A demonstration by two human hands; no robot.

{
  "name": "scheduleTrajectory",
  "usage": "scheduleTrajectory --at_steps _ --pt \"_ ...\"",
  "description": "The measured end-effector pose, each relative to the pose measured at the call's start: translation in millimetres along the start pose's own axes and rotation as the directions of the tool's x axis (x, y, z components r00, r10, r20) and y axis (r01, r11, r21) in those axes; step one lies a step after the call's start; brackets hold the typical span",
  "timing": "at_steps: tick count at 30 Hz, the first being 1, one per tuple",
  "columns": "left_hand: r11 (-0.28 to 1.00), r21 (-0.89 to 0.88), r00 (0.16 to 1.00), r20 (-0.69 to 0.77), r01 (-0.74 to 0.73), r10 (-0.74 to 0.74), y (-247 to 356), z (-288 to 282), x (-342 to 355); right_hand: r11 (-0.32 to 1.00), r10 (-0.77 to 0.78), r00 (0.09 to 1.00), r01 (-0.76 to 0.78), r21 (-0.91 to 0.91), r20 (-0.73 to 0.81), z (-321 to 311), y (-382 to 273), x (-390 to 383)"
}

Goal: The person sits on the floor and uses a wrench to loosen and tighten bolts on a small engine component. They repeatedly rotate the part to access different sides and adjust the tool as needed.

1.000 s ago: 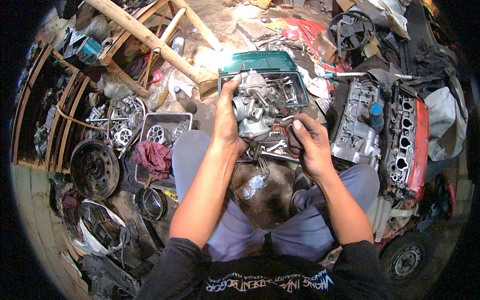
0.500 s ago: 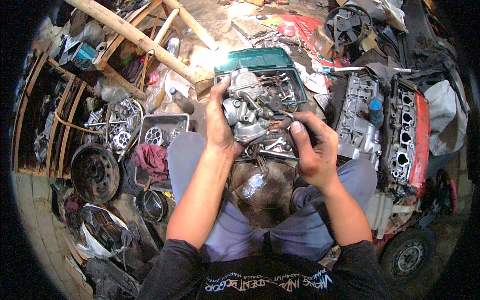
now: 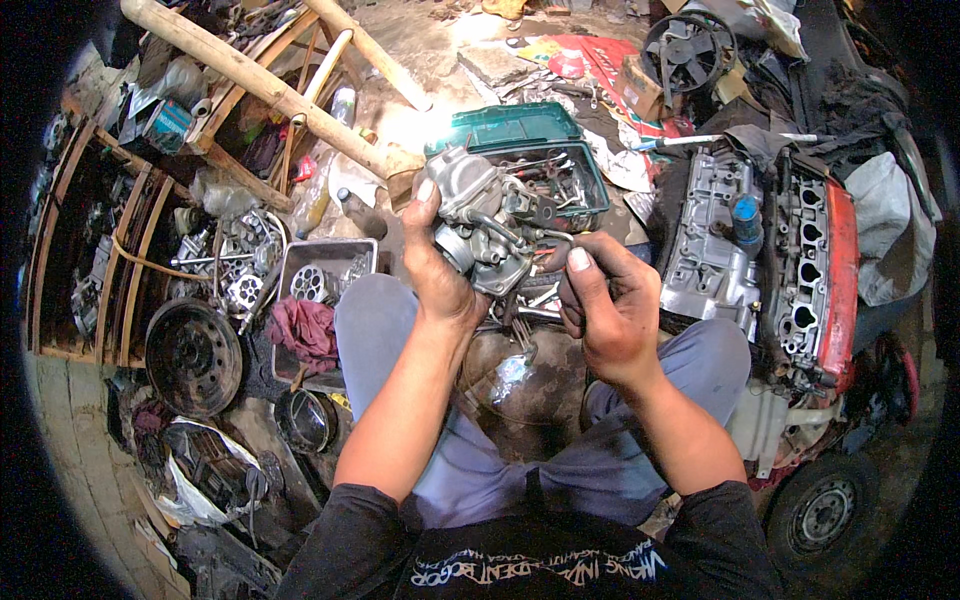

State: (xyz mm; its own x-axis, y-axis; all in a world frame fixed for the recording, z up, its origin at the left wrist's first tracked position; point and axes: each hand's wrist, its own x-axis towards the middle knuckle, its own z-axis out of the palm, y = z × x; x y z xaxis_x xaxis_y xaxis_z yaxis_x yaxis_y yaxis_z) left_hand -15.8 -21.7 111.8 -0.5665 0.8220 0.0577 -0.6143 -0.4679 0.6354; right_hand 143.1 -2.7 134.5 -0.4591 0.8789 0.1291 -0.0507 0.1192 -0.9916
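Carburetor (image 3: 480,222) gripped in the left hand (image 3: 440,283), seemingly being worked on, needs steadying while the right hand (image 3: 612,302) pinches a bent rod (image 3: 553,235).

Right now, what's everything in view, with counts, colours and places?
Carburettor-like part: one, silver, held centrally
Bent rod: one, grey, beside that part
Toolbox: one, green, upper centre
Tray: one, grey, left of centre
Cloth: one, maroon, on the tray
Wheel rim: one, dark, left
Tyred wheel: one, black, lower right
Engine part: one, silver, right
Slotted part: one, red-sided, far right
Fan: one, black, upper right
Wooden poles: several, pale, upper left
Clutter: uncountable, mixed, all around
Left hand: one, bare, around the carburettor-like part
Right hand: one, smudged, at the rod
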Motion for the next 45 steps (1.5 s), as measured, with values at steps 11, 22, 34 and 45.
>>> scheduleTrajectory --at_steps 11,22,34,45 --pt "0.937 0.222 0.958 -0.037 -0.269 0.284 -13.5 -15.7 -1.7 0.820 0.242 0.960 -0.279 0.500 0.141 6.1 -0.6 -2.2" --pt "0.891 0.301 0.934 -0.003 -0.341 0.358 -23.2 -25.8 -3.9 0.753 0.363 0.920 -0.384 0.534 0.150 4.5 -9.8 -3.4" --pt "0.802 0.420 0.879 -0.020 -0.425 0.476 -22.0 -14.3 -7.3 0.960 0.185 0.981 -0.167 0.225 -0.063 13.1 4.6 -5.3" --pt "0.823 0.366 0.877 -0.037 -0.433 0.478 -25.4 -23.8 -7.2 0.753 0.351 0.926 -0.366 0.547 0.136 8.9 -5.4 -0.7"
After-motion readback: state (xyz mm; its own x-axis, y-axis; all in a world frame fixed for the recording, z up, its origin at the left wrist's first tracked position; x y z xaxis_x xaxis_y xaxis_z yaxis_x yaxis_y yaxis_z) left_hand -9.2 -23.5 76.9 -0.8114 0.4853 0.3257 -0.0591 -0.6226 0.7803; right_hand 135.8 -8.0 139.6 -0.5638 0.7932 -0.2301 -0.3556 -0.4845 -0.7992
